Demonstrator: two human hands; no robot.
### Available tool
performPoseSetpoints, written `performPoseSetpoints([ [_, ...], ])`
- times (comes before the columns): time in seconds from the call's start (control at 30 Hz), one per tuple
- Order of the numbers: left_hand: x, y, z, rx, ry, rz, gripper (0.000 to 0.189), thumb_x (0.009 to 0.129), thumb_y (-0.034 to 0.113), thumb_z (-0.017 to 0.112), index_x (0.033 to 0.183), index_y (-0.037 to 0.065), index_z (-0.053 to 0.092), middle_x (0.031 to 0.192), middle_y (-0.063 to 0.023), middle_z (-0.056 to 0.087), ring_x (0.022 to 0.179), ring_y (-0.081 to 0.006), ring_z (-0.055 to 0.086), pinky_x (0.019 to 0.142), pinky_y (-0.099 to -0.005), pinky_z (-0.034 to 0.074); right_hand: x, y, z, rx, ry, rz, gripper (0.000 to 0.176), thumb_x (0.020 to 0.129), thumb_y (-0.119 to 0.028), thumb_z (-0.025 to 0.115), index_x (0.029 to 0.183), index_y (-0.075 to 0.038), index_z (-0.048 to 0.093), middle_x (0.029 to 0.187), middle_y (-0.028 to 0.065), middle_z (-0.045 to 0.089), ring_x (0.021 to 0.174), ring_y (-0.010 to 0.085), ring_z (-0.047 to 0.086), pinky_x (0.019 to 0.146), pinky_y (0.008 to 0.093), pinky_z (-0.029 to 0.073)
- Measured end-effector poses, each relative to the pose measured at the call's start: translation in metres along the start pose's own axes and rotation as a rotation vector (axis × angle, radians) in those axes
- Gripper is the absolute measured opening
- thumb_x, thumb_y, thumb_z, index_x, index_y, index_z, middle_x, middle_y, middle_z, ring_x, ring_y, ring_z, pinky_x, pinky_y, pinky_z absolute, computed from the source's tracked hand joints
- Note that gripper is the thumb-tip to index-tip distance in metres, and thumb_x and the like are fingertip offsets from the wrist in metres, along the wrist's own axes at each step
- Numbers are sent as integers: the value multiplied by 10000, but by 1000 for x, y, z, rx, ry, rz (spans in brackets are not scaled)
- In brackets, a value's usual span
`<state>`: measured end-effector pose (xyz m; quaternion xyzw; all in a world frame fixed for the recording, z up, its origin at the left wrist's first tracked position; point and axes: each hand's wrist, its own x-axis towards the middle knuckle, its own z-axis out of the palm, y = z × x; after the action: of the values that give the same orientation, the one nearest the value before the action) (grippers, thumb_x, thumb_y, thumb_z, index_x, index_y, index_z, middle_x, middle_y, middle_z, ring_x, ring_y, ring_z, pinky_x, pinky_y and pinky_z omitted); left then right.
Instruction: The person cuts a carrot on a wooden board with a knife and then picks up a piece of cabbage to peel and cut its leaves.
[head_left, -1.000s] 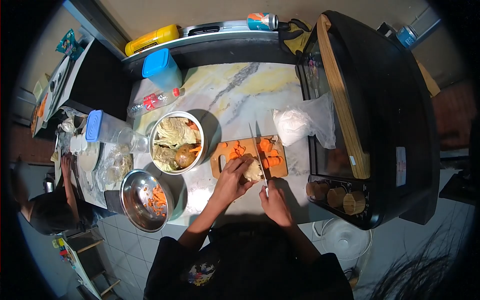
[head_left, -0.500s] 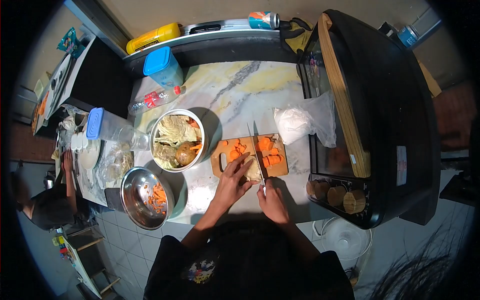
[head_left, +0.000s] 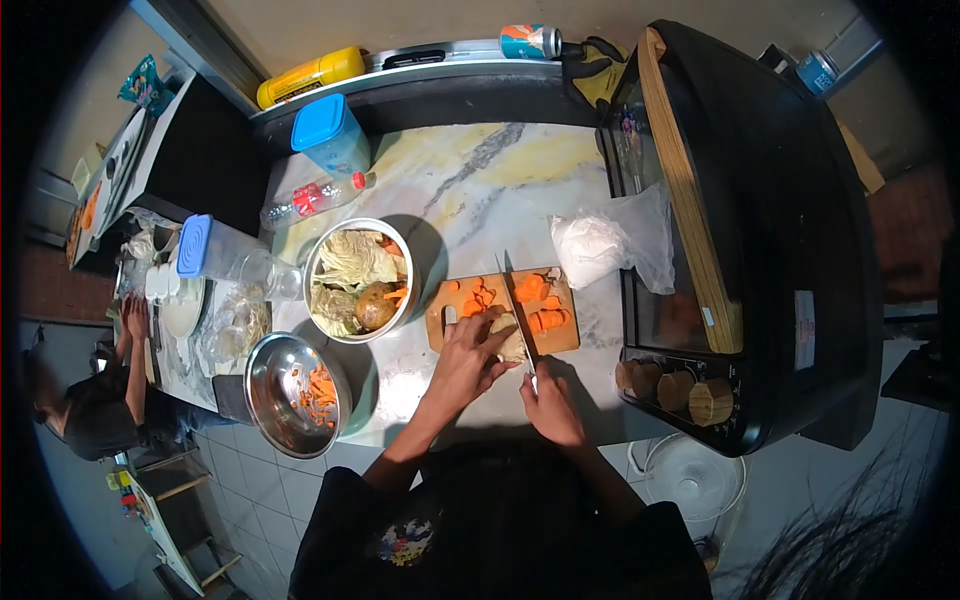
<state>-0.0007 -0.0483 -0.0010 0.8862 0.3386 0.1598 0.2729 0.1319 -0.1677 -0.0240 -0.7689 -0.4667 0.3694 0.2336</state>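
Observation:
My left hand (head_left: pixel 466 360) presses down on a pale peeled potato (head_left: pixel 510 340) at the near edge of a small wooden cutting board (head_left: pixel 440 318). My right hand (head_left: pixel 551 405) grips the handle of a knife (head_left: pixel 514 300), whose blade lies across the board against the potato's right side. Orange carrot chunks (head_left: pixel 540 305) lie on the board on both sides of the blade.
A bowl of cabbage and potato (head_left: pixel 360 280) stands left of the board, and a steel bowl with carrot scraps (head_left: pixel 295 395) sits at the counter's near left edge. A plastic bag (head_left: pixel 600 245) lies by a black oven (head_left: pixel 740 230) on the right. Another person (head_left: pixel 95 410) works at far left.
The knife blade has shifted slightly along the potato while my left hand stays on it. The person at far left has moved a little.

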Motion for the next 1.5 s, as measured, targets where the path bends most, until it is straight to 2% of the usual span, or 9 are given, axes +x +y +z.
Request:
performPoseSetpoints([
  [0.27,2,-14,-1,-33,2,68,530,679,238,804,1167,98,650,1265,-91,551,1113,-271,543,916,-413,399,3,5,-2,-1,-14,8,238,935,-226,499,1025,-9,466,872,302,593,857,521,538,730,595,413],
  [0.67,2,-13,0,-93,2,46,471,669,196,800,1103,60,681,1280,-109,548,1102,-292,558,925,-417,437,-1,6,5,32,62,-34,231,932,-222,505,1003,-3,484,805,291,588,815,507,533,719,577,414],
  [0.73,2,-15,2,-133,46,77,485,648,187,805,1087,26,677,1203,-127,574,1051,-319,570,897,-410,451,0,4,7,5,92,-41,219,924,-204,516,978,7,501,769,288,584,780,493,541,704,565,419],
  [0.83,1,-15,6,-148,59,34,496,646,183,807,1096,21,675,1204,-138,582,1054,-320,577,902,-405,453,4,2,7,110,98,-40,206,914,-186,525,966,14,514,748,286,583,750,484,553,677,558,425],
  [1.17,-1,-7,6,-157,81,-22,520,634,166,819,1114,37,666,1226,-138,579,1061,-311,580,917,-415,460,8,0,8,118,184,-128,174,888,-146,554,936,18,523,717,266,585,725,472,570,616,533,436],
  [1.23,-1,-6,5,-111,83,11,530,650,163,810,1139,37,652,1240,-142,567,1058,-316,576,911,-415,463,8,-7,2,211,238,-138,171,883,-131,556,814,14,500,633,243,548,630,446,565,560,507,422],
  [1.33,-2,-5,6,-132,82,6,511,652,169,809,1116,20,659,1229,-152,561,995,-302,583,860,-396,475,7,-9,-2,205,263,-170,183,884,-140,561,802,8,490,608,223,536,603,434,559,548,502,412],
  [1.47,-1,0,5,-137,77,5,511,655,168,808,1114,2,656,1225,-181,554,1003,-324,575,870,-399,476,5,-2,0,134,295,-206,192,886,-144,565,793,3,483,595,214,528,584,427,553,542,501,404],
  [1.5,-1,1,4,-174,71,-8,513,677,174,802,1140,19,644,1239,-185,546,1036,-341,570,893,-413,471,3,-3,-1,133,229,-144,164,887,-154,564,871,0,510,664,222,560,640,437,554,613,499,419],
])
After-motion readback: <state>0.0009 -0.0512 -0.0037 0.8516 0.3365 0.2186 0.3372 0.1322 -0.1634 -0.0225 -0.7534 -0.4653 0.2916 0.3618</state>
